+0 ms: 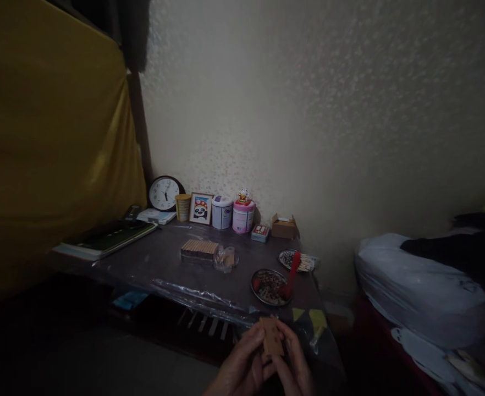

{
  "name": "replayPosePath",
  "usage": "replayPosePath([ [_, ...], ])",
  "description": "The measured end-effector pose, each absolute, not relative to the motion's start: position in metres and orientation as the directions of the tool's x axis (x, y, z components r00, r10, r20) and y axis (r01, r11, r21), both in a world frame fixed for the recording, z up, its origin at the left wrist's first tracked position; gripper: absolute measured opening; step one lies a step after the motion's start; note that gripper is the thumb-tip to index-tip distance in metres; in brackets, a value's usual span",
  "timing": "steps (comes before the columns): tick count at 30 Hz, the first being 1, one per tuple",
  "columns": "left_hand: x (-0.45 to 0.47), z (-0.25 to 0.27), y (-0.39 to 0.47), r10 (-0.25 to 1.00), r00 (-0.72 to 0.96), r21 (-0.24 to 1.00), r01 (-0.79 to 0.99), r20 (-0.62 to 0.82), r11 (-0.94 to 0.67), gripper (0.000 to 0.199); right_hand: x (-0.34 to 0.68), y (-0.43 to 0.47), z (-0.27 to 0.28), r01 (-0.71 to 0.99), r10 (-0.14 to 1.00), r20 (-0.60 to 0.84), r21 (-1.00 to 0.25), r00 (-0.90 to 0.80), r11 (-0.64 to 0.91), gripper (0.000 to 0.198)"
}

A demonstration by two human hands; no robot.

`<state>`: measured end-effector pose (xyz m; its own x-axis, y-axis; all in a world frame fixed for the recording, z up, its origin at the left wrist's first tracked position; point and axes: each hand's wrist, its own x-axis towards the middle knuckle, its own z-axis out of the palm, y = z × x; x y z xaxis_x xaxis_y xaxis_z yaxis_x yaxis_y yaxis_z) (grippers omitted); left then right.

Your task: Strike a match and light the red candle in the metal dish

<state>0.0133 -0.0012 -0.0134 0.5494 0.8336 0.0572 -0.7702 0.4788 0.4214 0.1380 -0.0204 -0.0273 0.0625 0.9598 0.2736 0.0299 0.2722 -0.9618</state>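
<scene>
Between my two hands is a small flat brown cardboard box (pixel 272 337) with darker reddish marks on its face, held just in front of the table's near edge. My left hand (pixel 244 357) grips its left side, thumb on the face. My right hand (pixel 294 357) closes on its right side and lower end. The fingers behind the box are partly hidden. Beyond my hands lies a round metal plate (pixel 254 296) of small mixed brown pieces, with a red spoon (pixel 294 270) resting in it. A row of similar thin brown pieces (pixel 200 247) stands farther back, beside a crumpled clear plastic bag (pixel 226 258).
A second plate (pixel 284 258) holds dark bits and pale sticks. Along the wall stand a clock (pixel 165 193), a framed panda picture (pixel 201 209), two tins (pixel 222 213), a small tin box (pixel 260 233) and an open carton (pixel 284 226). Clear plastic covers the table (pixel 143 269).
</scene>
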Motion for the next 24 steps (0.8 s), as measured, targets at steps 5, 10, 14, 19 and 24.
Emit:
replayPosePath([
  [5,0.013,-0.016,-0.002,0.832,0.551,0.439,-0.763,0.059,0.475,0.021,0.139,-0.022,-0.022,0.077,0.975,0.224,-0.972,0.003,0.223,0.045],
  [10,0.011,-0.014,-0.001,0.832,0.553,0.486,-0.739,0.041,0.467,0.023,0.144,-0.02,-0.022,0.059,0.97,0.244,-0.968,-0.023,0.244,0.047],
  [14,0.009,-0.013,-0.001,0.841,0.541,0.485,-0.736,0.001,0.473,0.024,0.149,-0.02,-0.012,-0.108,0.975,0.215,-0.972,-0.057,0.208,0.053],
  [19,0.008,-0.011,-0.005,0.806,0.582,0.516,-0.662,-0.103,0.544,0.026,0.161,-0.016,-0.001,-0.031,0.988,0.15,-0.988,0.023,0.151,0.033],
  [24,0.008,-0.01,-0.008,0.749,0.647,0.583,-0.556,-0.144,0.592,0.03,0.168,-0.014,-0.001,0.083,0.989,0.092,-0.993,0.116,0.082,0.03],
])
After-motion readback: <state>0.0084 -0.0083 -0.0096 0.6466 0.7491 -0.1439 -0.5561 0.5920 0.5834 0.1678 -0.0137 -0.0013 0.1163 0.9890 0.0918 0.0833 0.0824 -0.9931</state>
